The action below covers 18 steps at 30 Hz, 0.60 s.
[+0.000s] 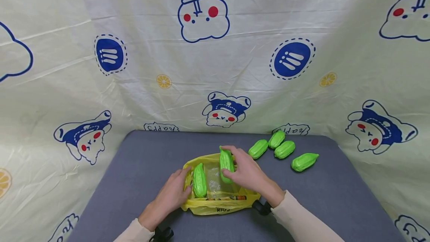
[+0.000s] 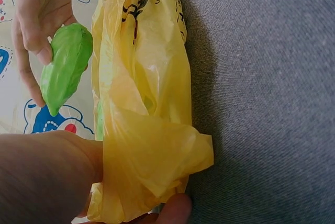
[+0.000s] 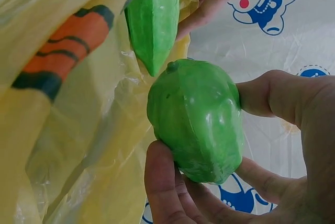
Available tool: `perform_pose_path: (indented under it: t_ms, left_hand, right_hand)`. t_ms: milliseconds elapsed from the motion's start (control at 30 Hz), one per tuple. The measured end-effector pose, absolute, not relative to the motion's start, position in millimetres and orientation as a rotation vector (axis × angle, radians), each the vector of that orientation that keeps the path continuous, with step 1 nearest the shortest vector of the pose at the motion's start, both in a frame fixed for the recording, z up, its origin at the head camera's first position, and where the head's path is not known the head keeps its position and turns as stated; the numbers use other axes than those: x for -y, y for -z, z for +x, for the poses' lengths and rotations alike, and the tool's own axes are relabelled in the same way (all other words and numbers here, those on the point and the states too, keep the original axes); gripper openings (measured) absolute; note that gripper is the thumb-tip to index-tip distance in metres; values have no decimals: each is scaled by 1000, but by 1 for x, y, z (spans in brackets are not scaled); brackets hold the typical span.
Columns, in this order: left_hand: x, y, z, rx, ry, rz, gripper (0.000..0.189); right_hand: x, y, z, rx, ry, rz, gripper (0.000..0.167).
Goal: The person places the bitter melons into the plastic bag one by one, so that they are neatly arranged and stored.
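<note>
A yellow plastic bag (image 1: 231,206) lies spread on the table with its mouth facing up. One green ridged gourd (image 1: 199,180) rests inside at its left end. My left hand (image 1: 172,191) grips the left edge of the bag, the thumb (image 2: 175,209) against the plastic and some fingers hidden by it. Over the right part of the opening, my right hand (image 1: 246,170) holds another green ridged gourd (image 3: 196,122) between thumb and fingers. In the head view this held gourd stands roughly lengthwise, its pointed tip away from me.
Several more green gourds (image 1: 284,149) lie at the back right of the grey table (image 1: 161,148), one (image 1: 304,162) nearer the right side. A patterned pale curtain (image 1: 242,62) hangs behind the table's far edge.
</note>
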<state>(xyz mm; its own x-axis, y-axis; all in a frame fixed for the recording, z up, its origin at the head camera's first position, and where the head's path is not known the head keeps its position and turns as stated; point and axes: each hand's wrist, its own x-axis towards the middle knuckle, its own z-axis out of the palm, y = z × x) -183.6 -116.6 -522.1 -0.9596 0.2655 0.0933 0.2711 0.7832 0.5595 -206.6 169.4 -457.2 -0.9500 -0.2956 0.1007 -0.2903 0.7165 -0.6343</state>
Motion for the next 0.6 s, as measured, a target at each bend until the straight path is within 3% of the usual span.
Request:
perform_pose_path:
  t_ms: [600]
  left_hand:
    - [118,522,-184,2963,937,-450,66]
  right_hand:
    - [-152,458,-212,-2852,1042,-522,72]
